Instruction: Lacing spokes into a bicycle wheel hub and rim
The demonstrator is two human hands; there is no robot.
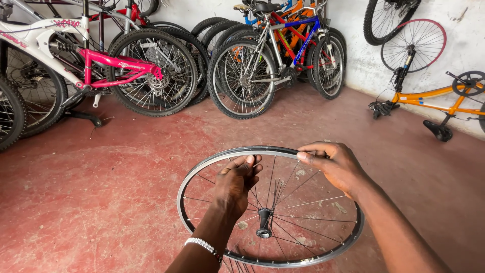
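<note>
At the rim's far edge, the right hand (336, 164) pinches the bare wheel (202, 174); the left hand (236, 179), inboard, closes on spokes (303, 222) above the hub (264, 222). Wheel is held above the red floor (101, 202). Risk: uneven finger pressure could bend a spoke.

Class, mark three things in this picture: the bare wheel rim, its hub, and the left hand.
bare wheel rim (202, 174), head view, on the rim's left arc.
hub (264, 221), head view, on the hub's dark body at the wheel's centre.
left hand (236, 182), head view, on the back of the hand.
</note>
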